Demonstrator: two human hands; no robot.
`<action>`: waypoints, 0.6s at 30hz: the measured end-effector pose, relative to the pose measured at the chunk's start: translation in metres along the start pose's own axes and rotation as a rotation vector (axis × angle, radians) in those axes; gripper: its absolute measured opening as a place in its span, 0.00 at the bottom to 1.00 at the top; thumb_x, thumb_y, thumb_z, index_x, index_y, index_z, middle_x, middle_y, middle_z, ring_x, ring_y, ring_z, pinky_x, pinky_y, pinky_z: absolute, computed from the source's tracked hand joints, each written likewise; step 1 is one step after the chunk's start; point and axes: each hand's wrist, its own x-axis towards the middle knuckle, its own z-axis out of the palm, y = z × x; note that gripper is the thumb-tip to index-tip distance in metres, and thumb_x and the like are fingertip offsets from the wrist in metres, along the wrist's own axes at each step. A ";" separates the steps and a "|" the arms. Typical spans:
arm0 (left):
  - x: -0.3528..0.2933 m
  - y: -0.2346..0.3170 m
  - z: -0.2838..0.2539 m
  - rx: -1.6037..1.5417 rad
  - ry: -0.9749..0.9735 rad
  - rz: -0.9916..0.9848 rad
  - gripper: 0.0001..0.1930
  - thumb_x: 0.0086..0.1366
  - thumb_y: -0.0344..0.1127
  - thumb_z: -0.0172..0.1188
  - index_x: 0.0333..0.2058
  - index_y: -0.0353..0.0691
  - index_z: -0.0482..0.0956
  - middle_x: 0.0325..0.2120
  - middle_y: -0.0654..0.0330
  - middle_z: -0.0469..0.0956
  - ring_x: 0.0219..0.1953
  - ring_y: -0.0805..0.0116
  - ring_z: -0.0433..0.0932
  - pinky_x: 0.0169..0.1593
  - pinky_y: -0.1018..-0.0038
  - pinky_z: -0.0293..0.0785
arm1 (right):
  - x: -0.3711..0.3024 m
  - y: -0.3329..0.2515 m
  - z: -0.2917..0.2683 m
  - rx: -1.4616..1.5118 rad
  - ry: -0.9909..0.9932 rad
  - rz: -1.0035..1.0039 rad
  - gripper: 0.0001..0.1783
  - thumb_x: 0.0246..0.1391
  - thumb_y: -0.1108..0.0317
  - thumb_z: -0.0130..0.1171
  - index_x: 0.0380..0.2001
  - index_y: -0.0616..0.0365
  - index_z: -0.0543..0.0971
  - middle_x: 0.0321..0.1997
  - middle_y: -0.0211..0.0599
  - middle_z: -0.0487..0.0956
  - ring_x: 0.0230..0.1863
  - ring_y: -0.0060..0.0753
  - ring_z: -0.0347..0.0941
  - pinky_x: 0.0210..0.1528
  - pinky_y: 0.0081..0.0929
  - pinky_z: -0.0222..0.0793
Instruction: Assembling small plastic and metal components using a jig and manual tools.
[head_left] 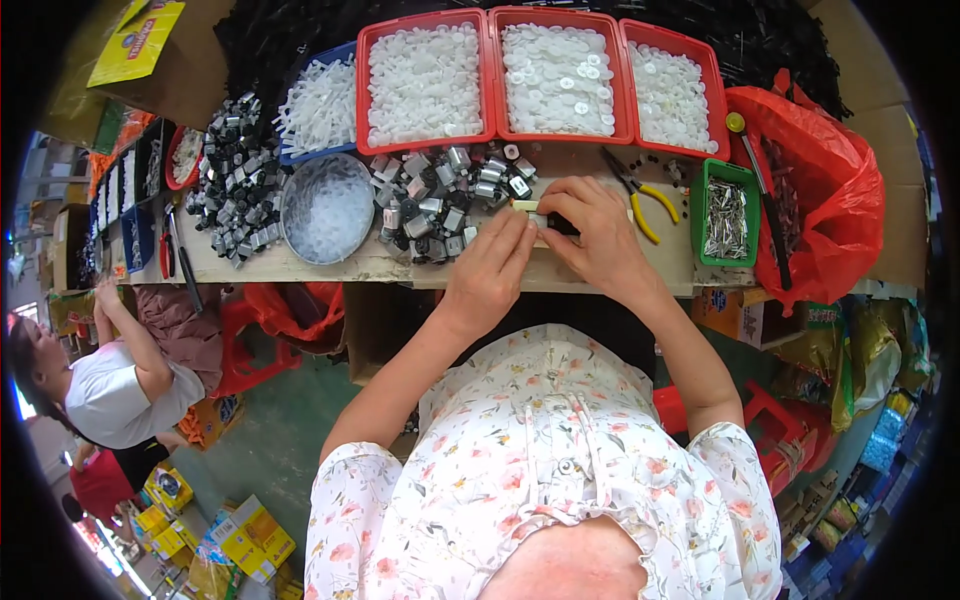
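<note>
A white blouse of thin fabric printed with small flowers [545, 450] lies nearest the camera, just below the front edge of the pale flat surface [660, 268]. Over that edge the person's two hands meet: the left hand [490, 265], fingers drawn together, and the right hand [597, 228], arched, pinch a small cream block-shaped piece [524, 206] between their fingertips (the left thumb is hidden). A darker part seems to sit beside it, mostly covered by fingers.

The step in hand looks like fitting or adjusting small parts; the next move probably calls for steady fingertips and a light push.

Room is tight on the left, where a loose heap of silver and black metal motors [430, 205] comes near the left hand. Beyond, red rectangular plastic trays [491, 70] wall off the far side. Rightward there is more bare surface, up to the yellow-handled metal pliers [632, 185] and the green rectangular plastic tray [725, 261] of metal pins.
</note>
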 end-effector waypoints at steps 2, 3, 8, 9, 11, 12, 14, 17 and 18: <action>0.001 0.000 0.000 0.022 0.020 0.023 0.19 0.53 0.17 0.61 0.46 0.25 0.78 0.46 0.46 0.76 0.48 0.47 0.78 0.50 0.61 0.78 | -0.004 -0.001 -0.001 0.024 0.012 0.019 0.15 0.46 0.70 0.69 0.39 0.59 0.80 0.45 0.38 0.77 0.49 0.46 0.73 0.50 0.40 0.65; 0.000 -0.001 0.000 0.015 0.001 0.020 0.20 0.52 0.17 0.61 0.47 0.25 0.78 0.46 0.46 0.76 0.49 0.47 0.78 0.51 0.61 0.77 | -0.006 -0.001 -0.004 0.025 0.014 0.009 0.15 0.46 0.70 0.69 0.39 0.59 0.80 0.45 0.38 0.77 0.49 0.46 0.73 0.50 0.40 0.65; 0.007 0.010 -0.017 -0.074 -0.087 -0.080 0.18 0.56 0.21 0.63 0.47 0.25 0.77 0.47 0.44 0.75 0.50 0.45 0.77 0.52 0.59 0.76 | -0.029 0.005 -0.052 -0.003 0.239 0.137 0.15 0.50 0.71 0.67 0.41 0.61 0.80 0.45 0.44 0.78 0.47 0.48 0.77 0.50 0.38 0.71; 0.010 0.010 -0.023 -0.118 -0.087 -0.116 0.16 0.57 0.23 0.64 0.46 0.29 0.79 0.46 0.45 0.76 0.49 0.46 0.78 0.52 0.59 0.76 | -0.035 0.010 -0.064 -0.042 0.329 0.174 0.13 0.51 0.71 0.67 0.41 0.62 0.81 0.44 0.44 0.78 0.46 0.49 0.77 0.48 0.38 0.71; 0.027 0.010 -0.042 -0.089 -0.047 -0.140 0.15 0.57 0.23 0.65 0.45 0.31 0.80 0.44 0.46 0.77 0.47 0.47 0.78 0.51 0.60 0.76 | -0.055 0.035 -0.085 -0.189 0.413 0.309 0.12 0.54 0.74 0.63 0.42 0.64 0.80 0.44 0.46 0.77 0.45 0.51 0.76 0.47 0.39 0.71; 0.036 0.006 -0.052 -0.067 -0.011 -0.166 0.15 0.57 0.23 0.65 0.45 0.33 0.81 0.43 0.48 0.78 0.45 0.48 0.79 0.49 0.61 0.77 | -0.066 0.047 -0.094 -0.275 0.406 0.360 0.12 0.56 0.75 0.61 0.44 0.65 0.79 0.43 0.47 0.76 0.44 0.50 0.76 0.47 0.38 0.70; 0.057 -0.019 -0.066 0.011 0.096 -0.187 0.11 0.58 0.23 0.64 0.40 0.34 0.83 0.36 0.51 0.80 0.40 0.50 0.79 0.43 0.63 0.76 | -0.081 0.071 -0.101 -0.360 0.398 0.403 0.12 0.58 0.76 0.59 0.45 0.66 0.78 0.42 0.47 0.75 0.43 0.49 0.76 0.46 0.36 0.70; 0.088 -0.064 -0.078 0.194 0.104 -0.183 0.09 0.57 0.24 0.63 0.37 0.33 0.82 0.35 0.49 0.79 0.41 0.49 0.76 0.45 0.59 0.74 | -0.094 0.096 -0.100 -0.478 0.339 0.425 0.10 0.57 0.75 0.60 0.42 0.67 0.78 0.37 0.49 0.72 0.38 0.53 0.73 0.42 0.41 0.68; 0.094 -0.078 -0.078 0.198 0.106 -0.181 0.09 0.57 0.24 0.63 0.37 0.33 0.82 0.35 0.49 0.79 0.41 0.49 0.76 0.45 0.59 0.74 | -0.092 0.095 -0.101 -0.477 0.342 0.421 0.10 0.57 0.75 0.60 0.42 0.67 0.78 0.37 0.49 0.72 0.38 0.53 0.73 0.42 0.41 0.68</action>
